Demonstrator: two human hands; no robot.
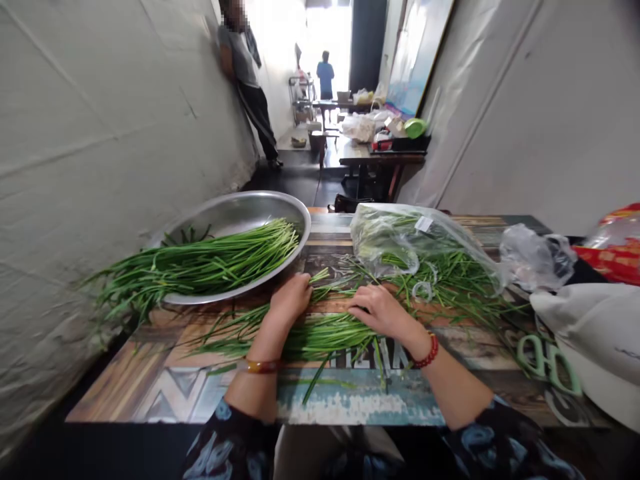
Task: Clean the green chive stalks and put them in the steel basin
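Observation:
Long green garlic chives [325, 337] lie in a loose bunch across the patterned table in front of me. My left hand [291, 298] is closed round a few stalks, whose pale ends stick out past the fingers. Over the right end of the bunch, my right hand [381, 311] has its fingers curled down and pinched on stalks; its fingertips are partly hidden. A metal basin [240, 203] at the left holds a large heap of chives, their leafy tips hanging over its rim. More chives spill from a clear plastic bag [450, 233] on the right.
Green-handled scissors [547, 363] lie at the right beside a white cap [595, 333]. A crumpled plastic bag [535, 257] and a red package [615, 247] sit behind them. One person [250, 73] leans on the left wall; another [325, 77] stands far back near cluttered tables.

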